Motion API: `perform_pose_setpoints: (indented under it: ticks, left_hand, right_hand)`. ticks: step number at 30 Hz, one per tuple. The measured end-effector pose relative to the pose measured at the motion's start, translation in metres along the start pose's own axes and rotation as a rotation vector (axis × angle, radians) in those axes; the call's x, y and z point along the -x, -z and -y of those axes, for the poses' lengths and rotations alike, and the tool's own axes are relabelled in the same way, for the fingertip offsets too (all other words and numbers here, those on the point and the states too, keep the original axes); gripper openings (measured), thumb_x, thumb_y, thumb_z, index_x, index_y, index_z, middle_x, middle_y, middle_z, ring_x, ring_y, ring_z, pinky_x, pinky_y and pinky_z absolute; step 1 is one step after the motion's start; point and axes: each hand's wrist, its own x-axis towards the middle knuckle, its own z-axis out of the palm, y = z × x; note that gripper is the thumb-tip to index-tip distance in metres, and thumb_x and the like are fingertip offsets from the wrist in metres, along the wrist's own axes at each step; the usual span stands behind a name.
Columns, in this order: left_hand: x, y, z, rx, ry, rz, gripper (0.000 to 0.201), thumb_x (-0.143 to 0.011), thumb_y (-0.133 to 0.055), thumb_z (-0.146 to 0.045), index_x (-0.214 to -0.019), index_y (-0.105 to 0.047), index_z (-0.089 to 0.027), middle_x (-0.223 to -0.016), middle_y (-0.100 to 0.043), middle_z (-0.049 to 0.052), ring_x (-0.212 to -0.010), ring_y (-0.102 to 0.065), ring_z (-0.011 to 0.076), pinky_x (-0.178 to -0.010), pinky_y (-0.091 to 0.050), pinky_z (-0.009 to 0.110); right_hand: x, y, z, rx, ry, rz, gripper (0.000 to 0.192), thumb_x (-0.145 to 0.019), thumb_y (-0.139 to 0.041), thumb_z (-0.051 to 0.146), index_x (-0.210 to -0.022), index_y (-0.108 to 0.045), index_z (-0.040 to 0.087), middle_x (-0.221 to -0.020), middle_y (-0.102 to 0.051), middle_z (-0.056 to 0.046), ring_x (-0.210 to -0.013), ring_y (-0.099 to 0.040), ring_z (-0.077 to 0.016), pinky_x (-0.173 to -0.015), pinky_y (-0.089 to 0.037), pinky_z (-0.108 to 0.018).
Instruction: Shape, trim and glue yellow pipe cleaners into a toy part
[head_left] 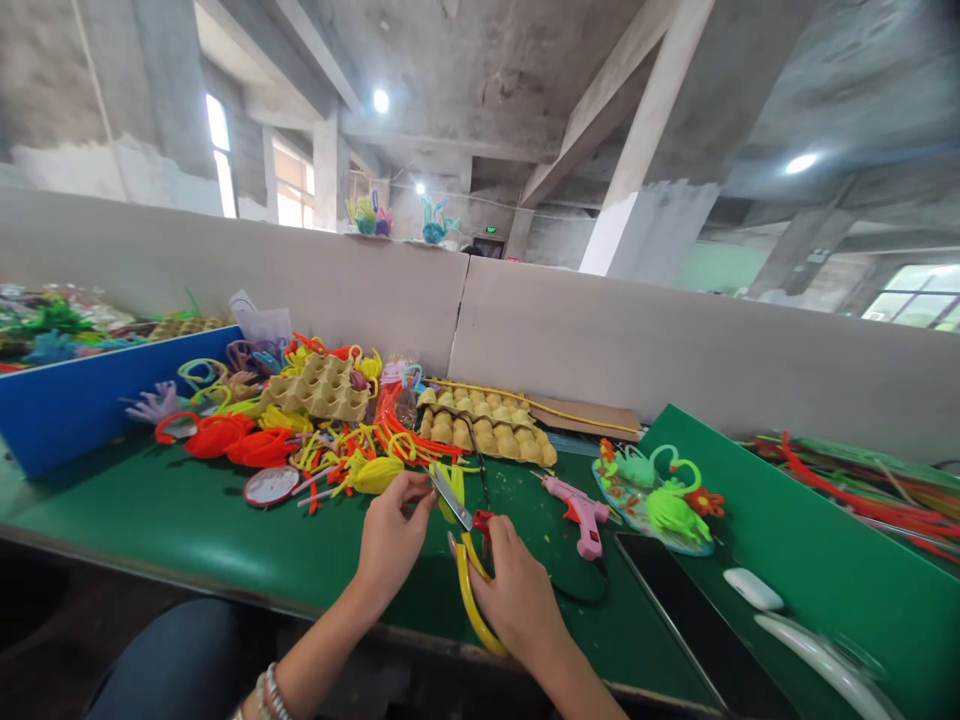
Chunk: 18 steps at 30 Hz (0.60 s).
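Note:
Yellow-handled scissors (470,585) are in my right hand (517,590), their metal blades pointing up and left. Something small and red (484,521) shows beside that hand's fingers; I cannot make out what it is. My left hand (397,535) is closed in a pinch at the tip of the blades, and whatever lies between its fingers is too small to name. Behind the blades are light yellow fuzzy strips (454,490). Just beyond my left hand lies a yellow fuzzy bundle (377,474) beside a heap of red and yellow fuzzy stems (330,447).
Egg-carton trays (480,425) stand at the back. To the right are a pink glue gun (577,512) with a black cord, a decorated piece with green fuzzy figures (671,510), a phone (697,620) and a white case (752,589). Blue (112,390) and green (810,530) dividers flank the table.

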Motion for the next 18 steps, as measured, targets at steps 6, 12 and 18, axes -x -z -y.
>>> perform_pose_setpoints:
  ticks: [6, 12, 18]
  left_hand:
    - [0.0, 0.0, -0.001, -0.009, 0.021, -0.014, 0.009, -0.076, -0.056, -0.028, -0.079, -0.059, -0.02, -0.074, -0.072, 0.003, -0.071, -0.067, 0.019, -0.056, -0.044, 0.025]
    - [0.0, 0.0, 0.002, -0.011, 0.017, -0.018, 0.009, -0.076, -0.057, -0.028, -0.079, -0.059, -0.019, -0.072, -0.071, 0.002, -0.067, -0.066, 0.0181, -0.054, -0.043, 0.024]
    - [0.0, 0.0, 0.002, -0.06, 0.014, -0.011, 0.008, -0.077, -0.054, -0.025, -0.08, -0.058, -0.019, -0.074, -0.071, 0.002, -0.068, -0.065, 0.0174, -0.055, -0.042, 0.024]
  right_hand:
    - [-0.001, 0.005, 0.0, -0.037, -0.009, 0.057, 0.01, -0.081, -0.046, 0.031, -0.085, -0.044, 0.021, -0.082, -0.058, -0.003, -0.07, -0.061, -0.0187, -0.054, -0.038, -0.025]
    - [-0.002, 0.01, 0.002, -0.02, -0.036, 0.121, 0.013, -0.083, -0.047, 0.033, -0.085, -0.043, 0.021, -0.083, -0.059, -0.003, -0.067, -0.061, -0.0182, -0.054, -0.035, -0.025]
    - [-0.003, 0.011, 0.002, 0.014, -0.042, 0.13, 0.012, -0.081, -0.049, 0.031, -0.084, -0.043, 0.021, -0.08, -0.059, -0.002, -0.067, -0.062, -0.019, -0.051, -0.031, -0.025]
